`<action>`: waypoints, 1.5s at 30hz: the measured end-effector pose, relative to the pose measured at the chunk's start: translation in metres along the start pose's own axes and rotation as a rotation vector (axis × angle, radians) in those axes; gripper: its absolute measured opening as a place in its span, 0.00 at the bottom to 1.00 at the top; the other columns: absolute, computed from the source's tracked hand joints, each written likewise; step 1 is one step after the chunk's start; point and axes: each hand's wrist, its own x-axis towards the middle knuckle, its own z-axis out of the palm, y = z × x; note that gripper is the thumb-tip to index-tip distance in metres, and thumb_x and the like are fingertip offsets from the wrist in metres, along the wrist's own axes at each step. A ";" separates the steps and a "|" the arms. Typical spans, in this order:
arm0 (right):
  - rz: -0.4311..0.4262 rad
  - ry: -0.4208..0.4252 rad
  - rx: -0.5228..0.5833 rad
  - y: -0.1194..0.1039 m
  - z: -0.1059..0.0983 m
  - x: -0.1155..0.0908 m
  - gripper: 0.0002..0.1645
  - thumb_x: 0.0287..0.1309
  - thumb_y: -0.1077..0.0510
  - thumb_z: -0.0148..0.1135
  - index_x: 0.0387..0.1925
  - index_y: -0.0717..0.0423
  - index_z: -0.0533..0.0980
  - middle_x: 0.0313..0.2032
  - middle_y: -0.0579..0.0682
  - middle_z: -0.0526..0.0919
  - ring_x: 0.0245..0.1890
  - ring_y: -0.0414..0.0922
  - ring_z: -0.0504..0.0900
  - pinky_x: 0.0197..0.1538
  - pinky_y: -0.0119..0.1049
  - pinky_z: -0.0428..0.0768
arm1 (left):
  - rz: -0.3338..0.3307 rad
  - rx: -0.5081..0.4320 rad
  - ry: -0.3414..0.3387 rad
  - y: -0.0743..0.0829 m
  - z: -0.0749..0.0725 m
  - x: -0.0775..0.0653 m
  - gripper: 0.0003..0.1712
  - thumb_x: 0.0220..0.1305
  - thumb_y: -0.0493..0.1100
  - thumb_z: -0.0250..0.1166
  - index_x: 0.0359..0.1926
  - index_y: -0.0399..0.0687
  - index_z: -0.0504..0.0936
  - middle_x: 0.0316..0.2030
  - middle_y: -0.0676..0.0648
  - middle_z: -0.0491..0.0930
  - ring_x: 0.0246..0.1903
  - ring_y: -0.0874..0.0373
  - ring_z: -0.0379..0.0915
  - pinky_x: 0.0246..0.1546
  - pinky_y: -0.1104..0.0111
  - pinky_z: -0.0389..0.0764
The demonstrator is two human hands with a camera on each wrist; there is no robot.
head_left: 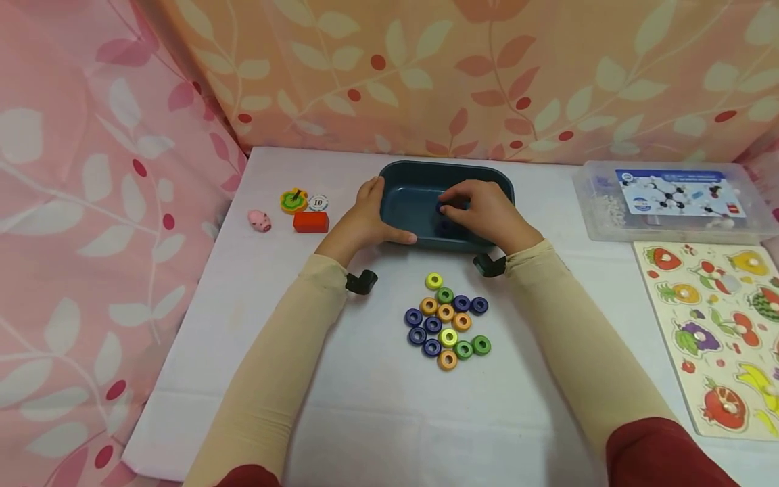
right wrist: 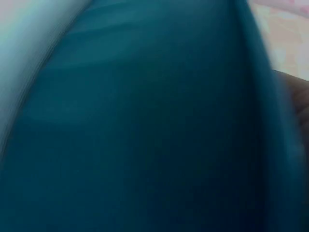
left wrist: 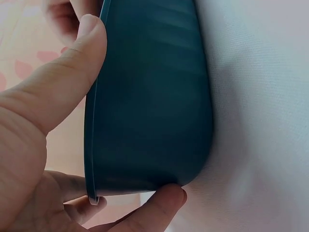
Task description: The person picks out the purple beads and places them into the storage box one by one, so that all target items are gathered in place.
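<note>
A dark teal tray [head_left: 414,203] stands at the back of the table. My left hand [head_left: 364,220] grips its left end; in the left wrist view the thumb [left wrist: 72,72] lies along the rim and a fingertip [left wrist: 169,195] touches the outer wall low down. My right hand [head_left: 487,213] is inside the tray's right part and pinches a dark blue ring bead [head_left: 440,207]. Below that bead, a dark shape in the tray is hard to make out. In front lie several loose ring beads [head_left: 445,312], purple-blue, orange, green and yellow. The tray wall [right wrist: 145,121] fills the blurred right wrist view.
Left of the tray lie a pink pig toy [head_left: 260,220], a red block [head_left: 311,222], a white token [head_left: 318,203] marked 10 and a green-yellow tree piece [head_left: 294,201]. At right are a clear plastic case [head_left: 663,230] and a fruit puzzle board [head_left: 709,379].
</note>
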 end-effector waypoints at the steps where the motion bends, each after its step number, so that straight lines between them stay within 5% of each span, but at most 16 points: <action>1: 0.004 -0.013 -0.007 0.001 0.001 0.002 0.18 0.66 0.50 0.65 0.54 0.50 0.83 0.52 0.50 0.84 0.52 0.46 0.79 0.62 0.47 0.77 | 0.000 -0.002 0.000 0.000 0.000 0.000 0.79 0.42 0.64 0.81 0.81 0.58 0.33 0.81 0.53 0.31 0.78 0.49 0.43 0.75 0.51 0.57; 7: 0.036 0.018 0.052 0.009 -0.004 -0.005 0.20 0.66 0.46 0.64 0.56 0.47 0.82 0.54 0.48 0.84 0.56 0.45 0.80 0.66 0.47 0.75 | 0.012 0.000 -0.013 0.003 0.003 -0.001 0.79 0.42 0.65 0.80 0.81 0.57 0.33 0.81 0.53 0.31 0.78 0.49 0.43 0.75 0.51 0.57; 14: 0.029 0.107 0.179 -0.001 -0.020 -0.059 0.19 0.65 0.45 0.65 0.53 0.47 0.83 0.55 0.45 0.83 0.56 0.43 0.80 0.63 0.49 0.78 | 0.007 0.001 0.002 0.006 0.003 -0.002 0.79 0.42 0.64 0.81 0.81 0.58 0.34 0.81 0.54 0.31 0.78 0.48 0.45 0.75 0.51 0.58; 25: -0.101 -0.036 0.105 0.025 0.011 -0.142 0.14 0.60 0.52 0.72 0.47 0.45 0.85 0.53 0.42 0.85 0.59 0.44 0.79 0.62 0.51 0.78 | 0.003 -0.006 0.008 0.002 0.000 -0.002 0.79 0.42 0.64 0.81 0.81 0.58 0.34 0.81 0.54 0.30 0.78 0.48 0.44 0.74 0.50 0.59; 31: -0.126 -0.096 0.053 0.039 0.033 -0.151 0.12 0.56 0.57 0.74 0.42 0.41 0.86 0.51 0.40 0.85 0.57 0.43 0.81 0.60 0.36 0.77 | 0.007 0.004 0.007 0.002 -0.001 -0.002 0.79 0.41 0.66 0.80 0.81 0.58 0.34 0.81 0.53 0.30 0.78 0.47 0.44 0.74 0.49 0.60; 45: -0.118 -0.120 0.037 0.032 0.031 -0.146 0.14 0.53 0.61 0.75 0.40 0.41 0.86 0.45 0.37 0.86 0.51 0.39 0.82 0.57 0.43 0.80 | 0.004 -0.008 0.013 -0.001 0.000 0.000 0.78 0.43 0.63 0.81 0.81 0.58 0.34 0.81 0.54 0.30 0.78 0.47 0.43 0.74 0.49 0.59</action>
